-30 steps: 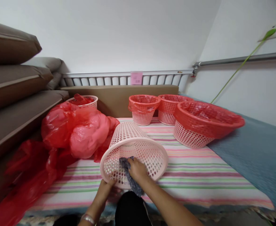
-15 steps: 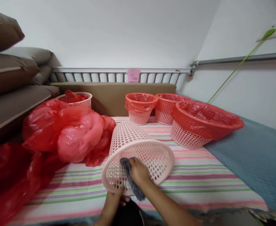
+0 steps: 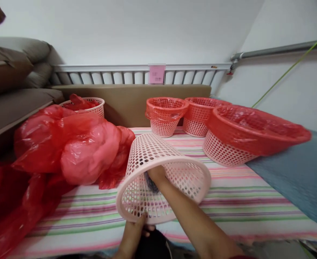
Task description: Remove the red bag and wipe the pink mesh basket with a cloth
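A pale pink perforated plastic basket [image 3: 153, 151] lies on its side, its mouth turned towards me. My left hand [image 3: 138, 226] grips the lower rim, thumb inside and fingers underneath. Inside the basket, my right hand [image 3: 157, 175] is closed on a dark grey cloth [image 3: 151, 183] against the upper left wall. The basket wall hides its fingertips and part of the cloth.
Crumpled red plastic bags [image 3: 88, 154] lie on the left, before another pink basket [image 3: 100, 108]. Three baskets lined with red bags stand at the right, the nearest basket [image 3: 226, 149] largest in view. Grey cushions [image 3: 9, 108] are stacked at far left. Striped cloth [image 3: 228, 201] covers the surface.
My right hand has pushed deeper into the basket with the cloth, up to the upper left wall. My left hand keeps its hold on the rim. The view has shifted slightly.
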{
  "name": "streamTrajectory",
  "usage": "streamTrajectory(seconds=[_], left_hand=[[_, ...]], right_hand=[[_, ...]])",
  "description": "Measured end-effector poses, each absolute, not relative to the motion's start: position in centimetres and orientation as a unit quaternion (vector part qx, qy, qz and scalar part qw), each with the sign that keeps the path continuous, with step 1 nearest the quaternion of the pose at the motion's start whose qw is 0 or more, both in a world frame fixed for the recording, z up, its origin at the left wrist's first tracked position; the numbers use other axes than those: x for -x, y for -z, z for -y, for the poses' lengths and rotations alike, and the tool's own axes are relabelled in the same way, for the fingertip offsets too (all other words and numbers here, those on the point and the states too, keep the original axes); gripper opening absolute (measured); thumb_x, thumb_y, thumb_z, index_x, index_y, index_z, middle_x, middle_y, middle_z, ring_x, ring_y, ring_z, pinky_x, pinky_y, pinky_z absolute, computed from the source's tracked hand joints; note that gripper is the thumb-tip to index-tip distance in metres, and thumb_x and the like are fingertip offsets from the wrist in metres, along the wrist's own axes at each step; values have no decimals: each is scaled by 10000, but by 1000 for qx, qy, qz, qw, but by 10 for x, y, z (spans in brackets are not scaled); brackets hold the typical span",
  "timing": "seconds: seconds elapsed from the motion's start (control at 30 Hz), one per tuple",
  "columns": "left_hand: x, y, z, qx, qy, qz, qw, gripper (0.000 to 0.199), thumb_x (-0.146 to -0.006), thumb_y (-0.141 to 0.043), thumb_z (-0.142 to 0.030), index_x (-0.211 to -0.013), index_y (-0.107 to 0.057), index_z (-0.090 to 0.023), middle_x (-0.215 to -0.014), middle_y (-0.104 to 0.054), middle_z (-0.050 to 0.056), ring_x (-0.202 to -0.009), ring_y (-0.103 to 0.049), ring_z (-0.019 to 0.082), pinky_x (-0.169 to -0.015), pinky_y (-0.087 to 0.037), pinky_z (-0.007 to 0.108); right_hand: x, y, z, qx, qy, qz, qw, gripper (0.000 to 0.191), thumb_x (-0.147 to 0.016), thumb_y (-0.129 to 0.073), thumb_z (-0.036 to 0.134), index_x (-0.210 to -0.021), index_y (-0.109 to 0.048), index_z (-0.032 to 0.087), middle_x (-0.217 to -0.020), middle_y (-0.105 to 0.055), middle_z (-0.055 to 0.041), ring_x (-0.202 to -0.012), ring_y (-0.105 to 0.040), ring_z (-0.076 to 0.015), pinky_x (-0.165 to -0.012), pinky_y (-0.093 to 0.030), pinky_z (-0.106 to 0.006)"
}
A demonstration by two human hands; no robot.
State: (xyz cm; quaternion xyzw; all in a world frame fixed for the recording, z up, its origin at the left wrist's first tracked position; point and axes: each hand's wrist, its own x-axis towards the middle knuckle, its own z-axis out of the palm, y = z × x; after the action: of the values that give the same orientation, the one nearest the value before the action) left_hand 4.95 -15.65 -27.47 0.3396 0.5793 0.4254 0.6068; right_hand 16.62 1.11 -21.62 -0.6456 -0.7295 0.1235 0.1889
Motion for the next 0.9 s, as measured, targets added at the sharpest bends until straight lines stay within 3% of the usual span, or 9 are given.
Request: streamTrajectory(seconds=[0.17, 0.43, 0.6, 0.77, 0.9], left_hand=[[-48, 277, 156, -349, -420, -583, 602, 648, -755, -650, -406, -1299, -431, -130, -808, -741, 104, -587, -717, 204, -407, -491, 197], [-51, 275, 155, -337, -432, -578, 605, 650, -709, -682, -433, -1244, -465, -134, -714, -718, 60, -506, -685, 181, -390, -474, 193], [-50, 277, 154, -320, -438, -564, 623, 724, -701, -689, -462, -1280, -409, -129, -631, -699, 36, -478, -673, 186, -377, -464, 196], [-46, 281, 153, -350, -409, -560, 629, 667, -771, -628, -434, -1302, -375, -120, -588, -708, 58, -522, -700, 201, -395, -477, 186], [-45, 281, 152, -354, -390, -569, 631, 652, -772, -616, -475, -1270, -397, -117, -575, -717, 66, -516, -698, 193, -415, -489, 189]], right_hand=[[-184, 222, 69, 629, -61, 771, 82, 364, -819, -433, 167, -1140, -594, 226, -1058, -609, -103, -933, -590, -244, -758, -432, -310], [-205, 225, 156, 615, -82, 784, 18, 436, -669, -610, 174, -1091, -590, 281, -1101, -581, -64, -911, -594, -239, -729, -433, -294], [-186, 225, 132, 621, -51, 780, 60, 388, -730, -533, 174, -1108, -582, 250, -1069, -589, -82, -966, -569, -246, -755, -427, -298], [-163, 226, 64, 651, -41, 753, 87, 364, -823, -419, 166, -1151, -569, 218, -1047, -606, -102, -948, -578, -232, -774, -424, -313], [-153, 219, 4, 660, -83, 731, 152, 403, -894, -363, 207, -1271, -506, 204, -1180, -591, -123, -1064, -555, -250, -865, -414, -340]])
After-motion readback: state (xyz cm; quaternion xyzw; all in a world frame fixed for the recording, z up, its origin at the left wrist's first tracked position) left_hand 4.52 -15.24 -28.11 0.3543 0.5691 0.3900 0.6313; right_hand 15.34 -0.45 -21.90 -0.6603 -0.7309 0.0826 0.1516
